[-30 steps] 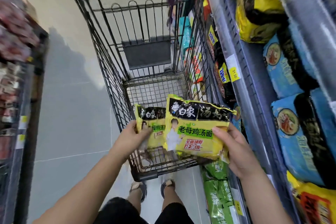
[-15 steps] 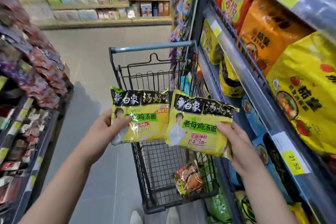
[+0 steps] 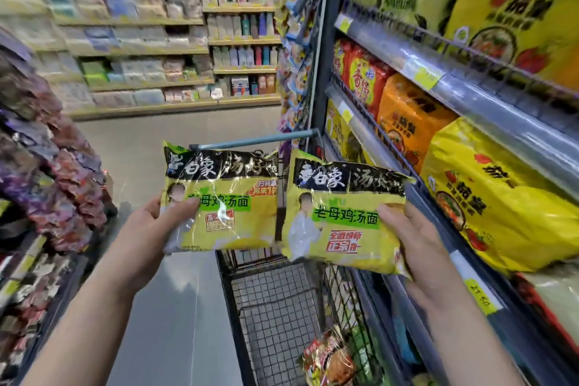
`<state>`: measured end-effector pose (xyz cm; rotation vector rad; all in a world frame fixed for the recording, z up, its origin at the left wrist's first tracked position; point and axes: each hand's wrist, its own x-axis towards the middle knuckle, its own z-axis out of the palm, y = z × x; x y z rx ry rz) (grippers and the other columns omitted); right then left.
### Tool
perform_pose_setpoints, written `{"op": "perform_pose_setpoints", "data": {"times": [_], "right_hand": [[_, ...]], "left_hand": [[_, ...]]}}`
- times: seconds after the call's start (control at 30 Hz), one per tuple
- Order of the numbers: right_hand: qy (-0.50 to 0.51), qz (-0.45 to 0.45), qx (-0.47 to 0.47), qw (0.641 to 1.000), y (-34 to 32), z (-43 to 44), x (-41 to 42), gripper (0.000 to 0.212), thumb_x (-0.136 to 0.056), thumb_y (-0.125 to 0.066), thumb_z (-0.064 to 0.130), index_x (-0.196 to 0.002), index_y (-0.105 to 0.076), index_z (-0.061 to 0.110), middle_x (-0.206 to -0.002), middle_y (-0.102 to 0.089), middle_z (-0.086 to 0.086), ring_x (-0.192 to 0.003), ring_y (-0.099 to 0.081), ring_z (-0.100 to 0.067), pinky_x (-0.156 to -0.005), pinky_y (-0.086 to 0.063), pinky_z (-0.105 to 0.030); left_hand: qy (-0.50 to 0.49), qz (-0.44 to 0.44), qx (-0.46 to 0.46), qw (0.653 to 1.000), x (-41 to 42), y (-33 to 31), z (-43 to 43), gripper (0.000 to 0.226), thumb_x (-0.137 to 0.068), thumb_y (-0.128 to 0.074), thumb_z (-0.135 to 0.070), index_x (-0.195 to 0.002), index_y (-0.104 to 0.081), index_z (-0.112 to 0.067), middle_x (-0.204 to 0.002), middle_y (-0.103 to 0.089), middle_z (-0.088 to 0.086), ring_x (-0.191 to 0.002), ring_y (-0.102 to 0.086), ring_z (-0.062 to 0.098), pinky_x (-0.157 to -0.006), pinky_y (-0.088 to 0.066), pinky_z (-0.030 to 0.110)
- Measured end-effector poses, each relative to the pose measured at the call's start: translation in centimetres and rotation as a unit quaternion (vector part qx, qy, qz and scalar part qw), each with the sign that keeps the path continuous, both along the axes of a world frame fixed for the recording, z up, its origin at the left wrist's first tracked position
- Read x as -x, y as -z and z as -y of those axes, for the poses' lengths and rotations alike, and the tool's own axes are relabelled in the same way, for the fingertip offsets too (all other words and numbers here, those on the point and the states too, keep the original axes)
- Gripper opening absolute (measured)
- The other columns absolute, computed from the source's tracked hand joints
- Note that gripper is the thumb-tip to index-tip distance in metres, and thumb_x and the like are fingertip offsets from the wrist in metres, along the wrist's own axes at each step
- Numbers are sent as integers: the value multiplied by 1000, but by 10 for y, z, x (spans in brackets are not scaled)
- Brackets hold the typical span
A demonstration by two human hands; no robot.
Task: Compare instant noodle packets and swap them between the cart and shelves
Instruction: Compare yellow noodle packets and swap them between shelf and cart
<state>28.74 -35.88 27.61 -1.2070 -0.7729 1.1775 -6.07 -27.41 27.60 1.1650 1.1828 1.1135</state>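
Both yellow noodle packets [image 3: 221, 200] [image 3: 343, 216]: glossy crinkled plastic film; cart [image 3: 275, 307]: dark wire metal mesh; shelf rail [image 3: 438, 84]: shiny smooth metal.

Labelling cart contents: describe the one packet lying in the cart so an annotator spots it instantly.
Find the wire shopping cart in the aisle, beside the right-hand shelves, below the two yellow packets held up. The red-orange packet lies on the basket floor at its near right corner. Unlike the held ones, it is red and touched by no hand.

Behind the two yellow noodle packets [image 3: 341, 213], the black wire cart's [image 3: 275, 316] far end is hidden; beyond it, the back shelves [image 3: 131, 41] blur.
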Motion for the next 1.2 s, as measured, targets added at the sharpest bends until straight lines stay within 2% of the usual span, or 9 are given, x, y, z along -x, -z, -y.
{"op": "perform_pose_setpoints", "data": {"times": [0.1, 0.23, 0.4, 0.53, 0.67, 0.8, 0.93, 1.07, 1.2], "right_hand": [[45, 4, 4, 999, -13, 22, 11, 35, -82, -68, 30, -115, -69, 18, -106, -80, -7, -87, -79, -21, -60, -62, -33], [122, 18, 6, 992, -33, 60, 37, 26, -88, -67, 25, -113, -69, 21, -100, -81, -1, -80, -78, -16, -58, -60, -30], [266, 39, 51, 962, -59, 131, 69, 60, -92, -68, 34, -149, -47, 32, -130, -59, 15, -107, -56, -2, -98, -32, -32], [349, 63, 41, 934, -77, 196, 102, 11, -95, -63, 24, -100, -59, 33, -78, -73, 29, -63, -66, 14, -59, -49, -12], [441, 80, 53, 892, -92, 274, 137, 8, -93, -64, 26, -97, -66, 33, -80, -78, 19, -66, -73, 1, -50, -51, -14], [541, 67, 58, 837, -97, 364, 176, 16, -96, -67, 32, -97, -58, 45, -67, -70, 34, -59, -64, 16, -62, -42, -17], [587, 73, 54, 805, -86, 458, 215, 77, -58, -87, 55, -130, -65, 35, -119, -74, 15, -114, -67, -8, -88, -48, -32], [640, 81, 39, 763, -83, 560, 265, 70, -67, -85, 53, -127, -66, 24, -116, -76, 9, -98, -72, -5, -84, -56, -29], [683, 96, 18, 724, -76, 683, 321, 35, -75, -74, 32, -108, -73, 19, -103, -80, -5, -84, -77, -14, -66, -62, -27]], "left_hand": [[25, 16, 9, 1000, 6, -2, -6, 118, -22, -94, -68, -112, -61, 0, -93, -80, 9, -77, -76, 18, -70, -59, 31], [95, 49, -12, 994, 2, -12, -9, 89, -37, -95, -53, -104, -61, -6, -96, -78, 15, -71, -76, 15, -59, -60, 25], [186, 49, -56, 980, -11, -24, -4, 78, -39, -90, -69, -92, -70, -16, -82, -80, 4, -65, -75, 12, -54, -58, 22], [281, 69, -33, 957, -33, -37, 19, 21, -79, -76, -32, -91, -65, -18, -69, -76, -5, -53, -70, 5, -45, -51, 16], [393, 66, -36, 916, -55, -52, 61, 66, -23, -88, -77, -76, -77, -39, -81, -79, -9, -69, -75, 8, -59, -59, 26], [479, 58, -35, 875, -73, -69, 128, 45, -43, -88, -68, -78, -76, -43, -96, -80, -5, -91, -78, 20, -75, -57, 37], [521, 59, -37, 851, -79, -74, 211, 59, -39, -88, -70, -85, -74, -36, -85, -78, -14, -86, -76, 12, -67, -54, 28], [585, 69, -29, 807, -73, -76, 312, 69, -21, -88, -76, -82, -74, -47, -83, -74, -19, -85, -69, 9, -84, -45, 35], [624, 95, -1, 776, -62, -79, 438, 116, -23, -91, -66, -125, -59, -24, -102, -69, -14, -93, -66, 3, -89, -48, 27]]}}
